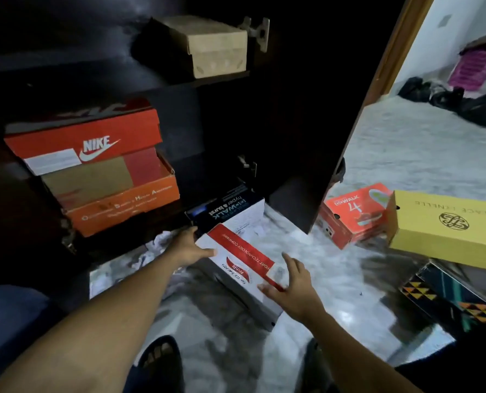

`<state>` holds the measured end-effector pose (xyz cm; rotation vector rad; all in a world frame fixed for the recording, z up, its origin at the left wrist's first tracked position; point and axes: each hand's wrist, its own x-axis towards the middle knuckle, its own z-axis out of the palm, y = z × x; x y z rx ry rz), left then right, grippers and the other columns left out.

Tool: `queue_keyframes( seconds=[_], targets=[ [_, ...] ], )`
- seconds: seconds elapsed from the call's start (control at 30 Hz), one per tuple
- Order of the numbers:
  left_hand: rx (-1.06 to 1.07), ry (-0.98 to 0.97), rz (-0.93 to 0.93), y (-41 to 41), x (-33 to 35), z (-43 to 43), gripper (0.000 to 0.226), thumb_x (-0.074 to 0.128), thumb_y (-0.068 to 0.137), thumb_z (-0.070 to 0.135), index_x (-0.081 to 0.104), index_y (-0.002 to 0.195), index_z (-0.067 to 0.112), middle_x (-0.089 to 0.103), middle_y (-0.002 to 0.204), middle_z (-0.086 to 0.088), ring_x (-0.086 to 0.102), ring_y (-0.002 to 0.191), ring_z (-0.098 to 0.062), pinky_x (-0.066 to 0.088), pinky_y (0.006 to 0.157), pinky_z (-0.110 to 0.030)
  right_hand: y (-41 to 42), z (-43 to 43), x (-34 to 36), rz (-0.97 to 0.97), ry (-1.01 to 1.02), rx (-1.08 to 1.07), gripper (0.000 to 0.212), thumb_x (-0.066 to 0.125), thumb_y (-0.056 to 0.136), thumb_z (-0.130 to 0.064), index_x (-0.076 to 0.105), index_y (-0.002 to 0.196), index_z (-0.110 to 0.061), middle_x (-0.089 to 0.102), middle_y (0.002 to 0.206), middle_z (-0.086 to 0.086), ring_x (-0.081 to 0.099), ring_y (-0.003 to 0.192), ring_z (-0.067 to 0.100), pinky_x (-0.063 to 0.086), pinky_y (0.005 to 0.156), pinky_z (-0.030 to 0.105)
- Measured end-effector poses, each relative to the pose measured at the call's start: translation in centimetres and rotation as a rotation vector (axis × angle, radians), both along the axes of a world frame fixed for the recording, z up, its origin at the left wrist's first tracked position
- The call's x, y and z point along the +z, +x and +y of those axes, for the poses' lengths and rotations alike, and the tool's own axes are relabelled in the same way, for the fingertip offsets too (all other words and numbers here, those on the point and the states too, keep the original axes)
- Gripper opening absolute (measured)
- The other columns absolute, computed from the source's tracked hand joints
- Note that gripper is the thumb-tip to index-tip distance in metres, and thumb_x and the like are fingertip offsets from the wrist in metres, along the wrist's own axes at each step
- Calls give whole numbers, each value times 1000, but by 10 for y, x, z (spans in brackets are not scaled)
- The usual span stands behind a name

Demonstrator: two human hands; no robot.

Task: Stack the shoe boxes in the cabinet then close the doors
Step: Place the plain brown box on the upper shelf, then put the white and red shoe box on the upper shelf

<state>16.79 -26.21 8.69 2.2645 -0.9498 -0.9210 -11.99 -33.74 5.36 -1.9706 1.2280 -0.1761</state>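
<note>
A pale marbled floor (406, 154) is spreading across the room and gleaming under the light, with dark bags (463, 100) lying far off by the wall. The dark cabinet (278, 109) is standing open, its door (349, 123) swinging out to the right. Inside, a red Nike box (86, 137) is sitting on an orange box (123, 205) on the middle shelf, and a plain brown box (208, 46) is resting on the shelf above. Right of the door, a yellow box (448, 228) is lying just beside a red Walk box (355, 214), with a patterned dark box (448, 296) below them. On the floor at the cabinet's mouth, a white shoe box (242, 268) with a red band is lying tilted, its far end touching a dark blue box (222, 205) behind it. The left hand (191, 248) is spreading open against the box's left edge; the right hand (290, 287) is lying open, fingers splayed, at its near right corner. Neither is closing around it.
</note>
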Motion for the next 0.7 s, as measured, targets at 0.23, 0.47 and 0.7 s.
queue_keyframes(
  seconds=[0.23, 0.47, 0.7],
  targets=[
    [1, 56, 60, 8, -51, -3, 121, 99, 47, 36, 36, 148, 14, 50, 141, 3, 45, 136, -22, 39, 106, -30, -19, 20, -47, 162, -273, 100, 107, 62, 69, -81, 25, 155, -30, 25, 162, -2, 29, 145, 24, 35, 117, 50],
    [112, -51, 49, -5, -80, -4, 102, 98, 52, 23, 47, 141, 20, 58, 128, 8, 56, 121, -18, 44, 98, -28, -14, 13, -59, 55, -270, -86, 91, 81, 75, -52, 40, 149, -17, 22, 161, 12, 22, 148, 33, 34, 118, 50],
    [196, -103, 59, -38, -91, 8, 72, 93, 62, 14, 60, 126, 10, 70, 115, -5, 64, 99, -21, 46, 80, -27, -19, 15, -69, -56, -163, -265, 81, 86, 75, -40, 47, 143, -19, 14, 164, 9, 28, 146, 36, 39, 114, 50]
  ],
)
